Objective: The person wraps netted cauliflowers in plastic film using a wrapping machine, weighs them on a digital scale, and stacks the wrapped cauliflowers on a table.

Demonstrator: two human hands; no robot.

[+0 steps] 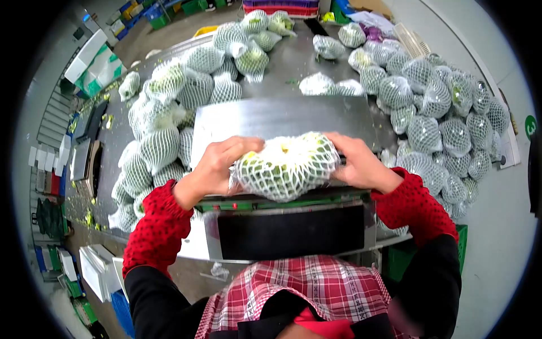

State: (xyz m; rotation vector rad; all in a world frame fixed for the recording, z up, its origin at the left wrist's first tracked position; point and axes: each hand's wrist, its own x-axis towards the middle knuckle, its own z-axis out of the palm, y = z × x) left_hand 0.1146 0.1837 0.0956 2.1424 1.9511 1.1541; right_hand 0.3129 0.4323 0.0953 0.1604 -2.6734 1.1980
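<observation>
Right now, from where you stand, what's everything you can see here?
Table: one, dark grey, beneath the heaps
Netted bundle: one, green in white netting, held at centre
Left heap: many netted bundles, green and white, table's left
Right heap: many netted bundles, green and white, table's right
Metal plate: one, silver, centre
Panel: one, black, below the held bundle
Sign: one, green, right wall
Background goods: too small to count
Apron: one, red checked, on the person
Left fingers: bare, bundle's left side
Right fingers: bare, bundle's right side
</observation>
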